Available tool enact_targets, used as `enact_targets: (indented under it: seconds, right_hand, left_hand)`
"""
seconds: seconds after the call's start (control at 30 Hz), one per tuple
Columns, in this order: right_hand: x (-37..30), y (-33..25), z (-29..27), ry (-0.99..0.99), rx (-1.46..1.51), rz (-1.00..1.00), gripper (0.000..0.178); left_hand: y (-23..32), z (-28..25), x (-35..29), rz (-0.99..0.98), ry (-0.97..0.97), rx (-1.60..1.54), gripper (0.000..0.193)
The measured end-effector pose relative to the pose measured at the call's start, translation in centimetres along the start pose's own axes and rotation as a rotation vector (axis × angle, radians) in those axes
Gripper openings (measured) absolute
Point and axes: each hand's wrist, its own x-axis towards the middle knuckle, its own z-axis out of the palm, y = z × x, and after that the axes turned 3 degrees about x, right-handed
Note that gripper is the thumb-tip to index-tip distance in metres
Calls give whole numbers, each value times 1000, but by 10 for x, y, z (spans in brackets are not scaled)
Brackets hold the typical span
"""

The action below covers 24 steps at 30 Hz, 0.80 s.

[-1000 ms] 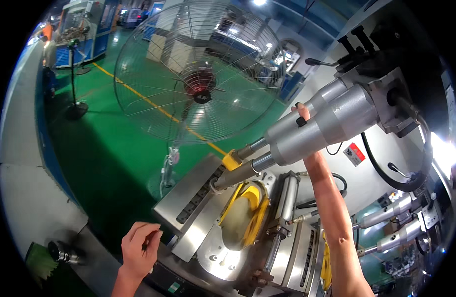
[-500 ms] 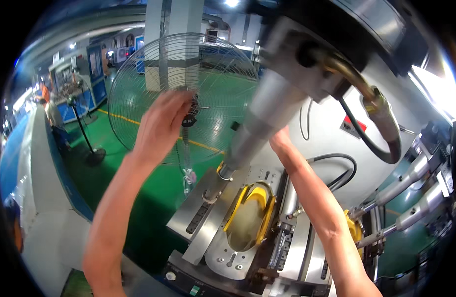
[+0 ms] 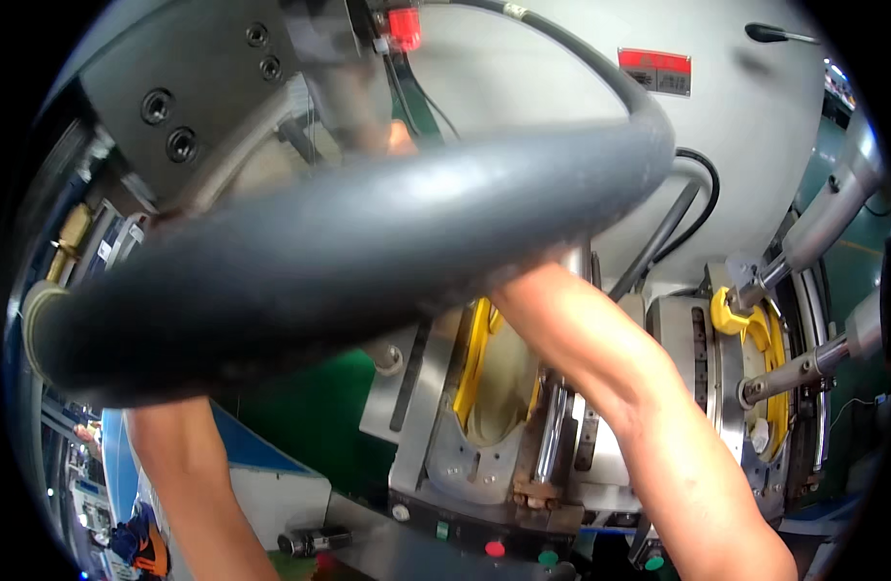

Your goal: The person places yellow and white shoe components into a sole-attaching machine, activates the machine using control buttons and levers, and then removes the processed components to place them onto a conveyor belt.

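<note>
1. Hose, thick and black, one: set closest to the camera, slanting over both arms; bent upward at its right end, finished with a pale ring at its left.
2. Handling of same, as judged: springy, rather heavy, smooth-skinned and perhaps slick, not fragile; best gripped around mid-length, clear of ring and bend.
3. Left forearm: seen below the hose; left hand concealed behind it. Whether its fingers are apart, together or clamped cannot be told.
4. Right forearm: crossed by the hose near the wrist. Right hand: only a small blurred portion is shown, just beside a metallic machine part; finger state and contact cannot be told.
5. Metallic machine part: blurred; judged rigid, hefty, better held around its shaft.
6. Oval mould, yellow-edged: partly covered by hose and right forearm.
7. Press cylinder, silver: mounted over a second station, well apart at right.
8. Red push-button: fitted on the front panel.
9. Obstruction: both hands are masked by the hose.
</note>
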Motion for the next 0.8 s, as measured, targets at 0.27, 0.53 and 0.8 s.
enact_targets:
  seconds: [0.27,0.53,0.8]
  right_hand:
    - [-14,-50,-15,-216,304,367,62]
    - [16,-75,-56,-347,563,508,32]
    - [21,-63,-22,-214,31,165,18]
  left_hand:
    - [-19,-37,-55,-72,-57,89,27]
    - [-38,-5,24,-34,0,88,28]
    - [-48,16,70,-71,31,113,30]
